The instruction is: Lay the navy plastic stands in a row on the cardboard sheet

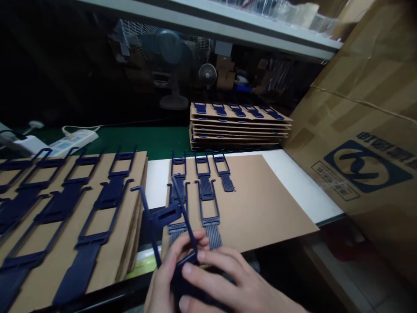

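Observation:
Both my hands meet at the bottom centre, gripping one dark blue plastic frame piece (163,215) that sticks up and to the left from my fingers. My left hand (166,274) holds its lower end from the left, my right hand (224,282) covers it from the right. Just beyond my fingers lies a brown cardboard sheet (260,204) with three blue frame pieces (205,191) laid out in rows at its left part.
A stack of cardboard sheets (107,252) covered with blue pieces lies at the left. Another such stack (237,126) stands at the back centre. A large printed cardboard box (365,143) walls the right side. A white power strip (74,140) rests far left; fans stand behind.

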Demonstrator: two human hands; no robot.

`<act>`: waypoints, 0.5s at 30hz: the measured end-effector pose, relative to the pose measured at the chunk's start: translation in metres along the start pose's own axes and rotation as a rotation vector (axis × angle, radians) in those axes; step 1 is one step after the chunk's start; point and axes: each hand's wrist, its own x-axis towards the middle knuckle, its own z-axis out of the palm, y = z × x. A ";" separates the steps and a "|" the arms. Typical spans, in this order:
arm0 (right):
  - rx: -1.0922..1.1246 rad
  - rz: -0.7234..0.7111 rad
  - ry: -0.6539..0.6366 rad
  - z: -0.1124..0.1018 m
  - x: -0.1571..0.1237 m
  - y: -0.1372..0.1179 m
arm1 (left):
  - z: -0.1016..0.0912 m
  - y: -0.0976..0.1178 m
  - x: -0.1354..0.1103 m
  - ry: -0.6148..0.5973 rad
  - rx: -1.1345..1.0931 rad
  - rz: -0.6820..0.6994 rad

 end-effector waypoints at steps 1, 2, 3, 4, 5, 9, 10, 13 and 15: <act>-0.039 0.007 -0.025 0.001 -0.003 -0.001 | 0.005 -0.001 0.003 -0.048 -0.030 -0.019; -0.067 0.012 -0.035 0.001 -0.007 0.000 | 0.009 -0.003 0.004 -0.092 -0.033 -0.024; -0.076 0.023 -0.038 0.001 -0.011 0.001 | 0.013 -0.005 0.005 -0.127 -0.011 -0.016; -0.073 0.041 -0.037 0.001 -0.015 0.002 | 0.016 -0.008 0.005 -0.145 0.036 0.012; -0.067 0.061 -0.036 0.001 -0.018 0.002 | 0.018 -0.011 0.005 -0.150 0.105 0.058; -0.046 0.106 -0.034 -0.003 -0.026 0.002 | 0.013 -0.022 0.012 -0.226 0.401 0.173; -0.031 0.110 -0.029 -0.005 -0.028 0.002 | 0.009 -0.022 0.015 -0.297 0.463 0.190; 0.070 0.160 -0.034 -0.016 -0.039 0.009 | 0.001 -0.014 0.022 -0.489 0.667 0.369; 0.130 0.281 -0.065 -0.021 -0.051 0.020 | 0.000 -0.003 0.016 -0.397 0.727 0.575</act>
